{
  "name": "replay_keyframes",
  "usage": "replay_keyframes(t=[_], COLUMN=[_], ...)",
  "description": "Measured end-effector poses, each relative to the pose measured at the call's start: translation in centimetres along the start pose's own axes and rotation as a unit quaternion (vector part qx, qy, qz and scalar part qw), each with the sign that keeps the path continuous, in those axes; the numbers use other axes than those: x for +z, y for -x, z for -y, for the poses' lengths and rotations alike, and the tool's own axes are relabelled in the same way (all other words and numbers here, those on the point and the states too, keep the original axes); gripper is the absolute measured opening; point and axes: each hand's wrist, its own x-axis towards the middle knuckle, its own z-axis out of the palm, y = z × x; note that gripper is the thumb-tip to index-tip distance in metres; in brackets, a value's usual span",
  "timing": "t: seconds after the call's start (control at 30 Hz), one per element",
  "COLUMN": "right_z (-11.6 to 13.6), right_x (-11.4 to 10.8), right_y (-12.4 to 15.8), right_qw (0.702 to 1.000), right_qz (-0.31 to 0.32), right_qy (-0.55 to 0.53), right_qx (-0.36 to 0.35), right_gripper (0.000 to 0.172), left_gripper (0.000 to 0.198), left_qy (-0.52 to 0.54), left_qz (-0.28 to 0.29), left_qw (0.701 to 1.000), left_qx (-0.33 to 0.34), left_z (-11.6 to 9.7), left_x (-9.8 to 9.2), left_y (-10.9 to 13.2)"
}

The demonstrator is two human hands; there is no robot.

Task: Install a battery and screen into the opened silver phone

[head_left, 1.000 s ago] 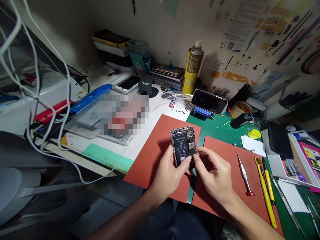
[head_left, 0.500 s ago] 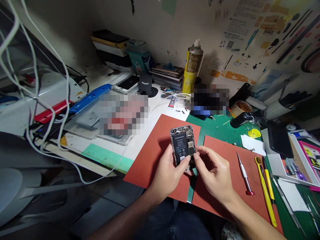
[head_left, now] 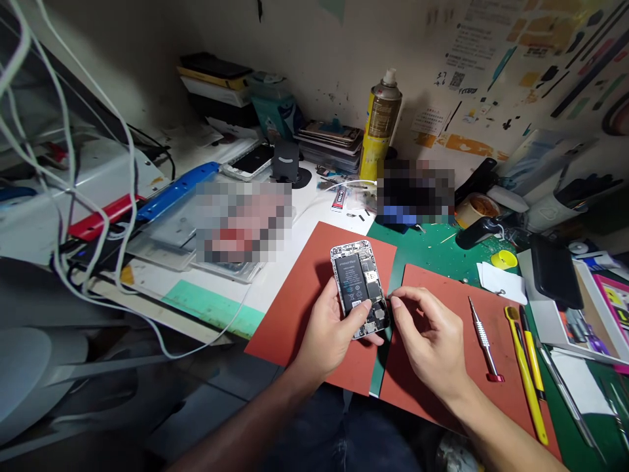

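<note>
An opened phone body [head_left: 358, 283] with its black battery and circuit board showing rests in my left hand [head_left: 334, 331], which grips it from below with the thumb on its lower edge. It hovers over a red mat [head_left: 304, 308]. My right hand [head_left: 430, 341] sits just right of the phone's lower corner, thumb and forefinger pinched together at a point beside the frame. What the pinch holds is too small to make out.
A second red mat [head_left: 442, 393] lies under my right hand on a green cutting mat [head_left: 432, 249]. A red-tipped screwdriver [head_left: 484, 341] and yellow pry tools [head_left: 525, 367] lie to the right. A spray can [head_left: 378, 131], stacked phones and white cables crowd the back and left.
The phone has tilted flatter and dropped slightly in my left hand. My right hand's pinch has pulled off the phone's lower edge to its right side.
</note>
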Motion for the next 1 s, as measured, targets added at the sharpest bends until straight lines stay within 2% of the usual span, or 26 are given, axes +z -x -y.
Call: replay_keyframes(t=[0.1,0.2,0.3,0.4,0.47,0.53,0.67,0.9,1.0], right_z=[-0.4,-0.7,-1.4,-2.2,-2.7,-3.2,-3.6,-4.7,-5.5], right_x=[-0.3,-2.0,-5.9,-10.4,-12.8,-14.2,-15.4,-16.3,-17.0], right_y=[-0.8,-2.2,-2.6,-0.4,2.3,5.1,8.9,11.1,11.7], right_qw=[0.999,0.991,0.974,0.951,0.933,0.909,0.880,0.818,0.792], right_qz=[-0.030,-0.100,-0.182,-0.237,-0.225,-0.184,-0.163,-0.171,-0.178], right_qy=[0.031,0.086,0.113,0.163,0.239,0.321,0.385,0.474,0.506], right_qx=[0.013,0.022,0.071,0.115,0.150,0.192,0.227,0.276,0.291], right_gripper=[0.016,0.021,0.033,0.030,0.029,0.031,0.033,0.028,0.023], left_gripper=[0.049,0.050,0.052,0.052,0.053,0.052,0.047,0.046,0.048], left_qy=[0.012,0.014,0.014,0.011,0.008,0.002,-0.018,-0.035,-0.043], left_qz=[0.007,-0.011,-0.037,-0.038,-0.045,-0.058,-0.066,-0.108,-0.107], left_qw=[1.000,1.000,0.998,0.999,0.998,0.998,0.997,0.993,0.993], left_qx=[-0.002,0.021,0.041,0.034,0.033,0.033,0.029,0.029,0.022], left_z=[0.2,0.2,-0.2,-0.6,-0.8,-1.0,-1.5,-2.0,-2.1], left_x=[-0.2,-0.4,-0.2,0.2,0.5,0.7,1.2,2.3,2.5], left_y=[-0.3,-0.4,-0.4,-0.5,-0.5,-0.4,-0.1,0.0,-0.1])
